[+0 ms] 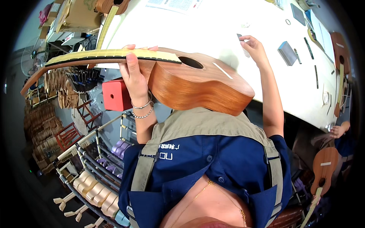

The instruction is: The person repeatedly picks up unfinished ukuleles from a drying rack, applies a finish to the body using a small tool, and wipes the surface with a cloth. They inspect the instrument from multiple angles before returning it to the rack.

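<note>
A brown wooden ukulele (197,89) rests against my apron and the table's near edge, soundhole facing up. Its neck points left, and yellow tape (110,54) covers the fingerboard. A pale strip (222,70) lies on the top beyond the soundhole. My left hand (135,74) is wrapped round the neck close to the body, thumb on the near side and fingertips showing over the far side. Above the white table (213,26), my right hand (254,48) pinches a small flat dark-grey piece (239,37). A whitish piece (246,52) shows under that hand.
A grey block (288,53) and several thin dark strips lie on the table's right. Another ukulele (110,5) stands at upper left. A red box (115,95) and a rack of instrument bodies (95,190) stand left. A co-worker's hand (337,131) and a ukulele (326,169) appear right.
</note>
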`<state>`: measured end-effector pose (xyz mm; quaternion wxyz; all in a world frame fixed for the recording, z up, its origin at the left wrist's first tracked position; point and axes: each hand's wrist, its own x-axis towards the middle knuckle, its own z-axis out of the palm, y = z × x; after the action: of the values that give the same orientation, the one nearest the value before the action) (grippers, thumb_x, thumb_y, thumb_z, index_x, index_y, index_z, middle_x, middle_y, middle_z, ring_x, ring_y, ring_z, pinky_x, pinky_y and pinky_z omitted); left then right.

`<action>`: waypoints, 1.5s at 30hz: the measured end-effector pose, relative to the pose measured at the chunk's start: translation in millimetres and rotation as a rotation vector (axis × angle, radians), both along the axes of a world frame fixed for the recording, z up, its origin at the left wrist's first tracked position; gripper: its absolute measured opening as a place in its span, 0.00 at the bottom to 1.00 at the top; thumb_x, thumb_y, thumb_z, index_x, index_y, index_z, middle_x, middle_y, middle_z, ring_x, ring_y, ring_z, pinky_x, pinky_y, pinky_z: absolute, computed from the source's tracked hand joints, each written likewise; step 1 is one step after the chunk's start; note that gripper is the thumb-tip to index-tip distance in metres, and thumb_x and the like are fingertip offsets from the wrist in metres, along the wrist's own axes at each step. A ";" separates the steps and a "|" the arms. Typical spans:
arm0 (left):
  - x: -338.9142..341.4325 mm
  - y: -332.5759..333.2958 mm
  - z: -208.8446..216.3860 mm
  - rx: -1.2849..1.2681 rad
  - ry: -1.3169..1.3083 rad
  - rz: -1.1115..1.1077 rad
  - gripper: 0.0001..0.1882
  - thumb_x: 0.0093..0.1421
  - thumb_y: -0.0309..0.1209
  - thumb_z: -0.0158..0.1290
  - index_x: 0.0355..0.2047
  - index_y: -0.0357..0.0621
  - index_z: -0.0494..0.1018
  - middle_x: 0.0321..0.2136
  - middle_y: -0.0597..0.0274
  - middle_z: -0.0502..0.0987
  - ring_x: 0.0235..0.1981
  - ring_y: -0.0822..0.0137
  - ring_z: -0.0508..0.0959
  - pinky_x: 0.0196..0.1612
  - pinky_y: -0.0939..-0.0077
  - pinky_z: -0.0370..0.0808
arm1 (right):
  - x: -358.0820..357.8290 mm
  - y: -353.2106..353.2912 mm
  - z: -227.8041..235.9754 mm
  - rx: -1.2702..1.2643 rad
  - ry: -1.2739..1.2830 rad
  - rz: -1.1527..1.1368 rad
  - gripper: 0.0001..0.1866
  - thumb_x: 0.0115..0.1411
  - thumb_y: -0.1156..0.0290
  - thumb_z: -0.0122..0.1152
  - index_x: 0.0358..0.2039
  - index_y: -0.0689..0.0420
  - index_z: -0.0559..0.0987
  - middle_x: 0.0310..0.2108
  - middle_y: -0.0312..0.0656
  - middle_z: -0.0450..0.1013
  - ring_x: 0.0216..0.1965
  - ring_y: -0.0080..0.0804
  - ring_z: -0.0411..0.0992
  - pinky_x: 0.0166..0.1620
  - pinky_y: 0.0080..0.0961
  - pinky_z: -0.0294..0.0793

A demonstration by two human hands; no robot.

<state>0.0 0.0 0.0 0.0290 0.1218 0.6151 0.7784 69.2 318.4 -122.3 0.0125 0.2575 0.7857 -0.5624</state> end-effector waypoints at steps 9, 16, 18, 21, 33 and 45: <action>3.8 10.7 5.2 -0.071 0.105 -0.067 0.17 0.61 0.40 0.39 0.42 0.39 0.57 0.31 0.50 0.73 0.36 0.63 0.74 0.40 0.73 0.69 | -2.0 -77.8 104.0 -0.333 0.551 0.261 0.10 0.52 0.79 0.51 0.35 0.58 0.76 0.33 0.40 0.73 0.34 0.23 0.71 0.34 0.15 0.73; 7.1 15.5 4.3 -0.061 0.134 -0.089 0.16 0.61 0.38 0.39 0.42 0.39 0.57 0.31 0.49 0.73 0.36 0.64 0.73 0.41 0.74 0.69 | 9.0 -100.1 125.7 0.257 1.033 0.228 0.06 0.48 0.82 0.57 0.28 0.61 0.75 0.25 0.39 0.69 0.27 0.23 0.73 0.28 0.12 0.72; 9.0 17.0 6.6 -0.056 0.140 -0.096 0.16 0.61 0.38 0.39 0.42 0.38 0.57 0.31 0.50 0.73 0.36 0.63 0.73 0.41 0.74 0.69 | 7.9 -112.1 126.4 -0.154 1.042 0.172 0.05 0.48 0.81 0.57 0.28 0.62 0.74 0.26 0.41 0.69 0.28 0.25 0.74 0.29 0.14 0.73; 11.2 18.3 9.6 -0.078 0.140 -0.080 0.16 0.61 0.38 0.39 0.42 0.38 0.57 0.31 0.50 0.73 0.36 0.63 0.73 0.41 0.73 0.69 | 9.1 -115.8 128.0 -0.096 0.997 0.291 0.05 0.49 0.80 0.57 0.28 0.62 0.73 0.26 0.40 0.72 0.28 0.25 0.74 0.29 0.16 0.74; 13.4 20.6 12.3 -0.083 0.167 -0.117 0.17 0.60 0.38 0.40 0.43 0.37 0.57 0.32 0.52 0.72 0.37 0.62 0.74 0.40 0.73 0.70 | 3.6 -124.4 133.6 0.298 1.138 0.387 0.08 0.46 0.75 0.62 0.27 0.60 0.73 0.24 0.39 0.74 0.22 0.26 0.73 0.22 0.16 0.70; 10.7 18.2 6.9 -0.041 0.132 -0.105 0.17 0.60 0.38 0.40 0.43 0.38 0.57 0.32 0.52 0.71 0.37 0.62 0.74 0.40 0.73 0.69 | 10.0 -118.4 127.5 0.351 1.068 0.415 0.07 0.45 0.77 0.60 0.27 0.58 0.73 0.23 0.37 0.73 0.22 0.29 0.72 0.23 0.19 0.70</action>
<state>10.7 18.2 6.9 0.0318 0.2044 0.6244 0.7532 79.3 200.0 5.2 -0.3173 -0.2215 0.7982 -0.4617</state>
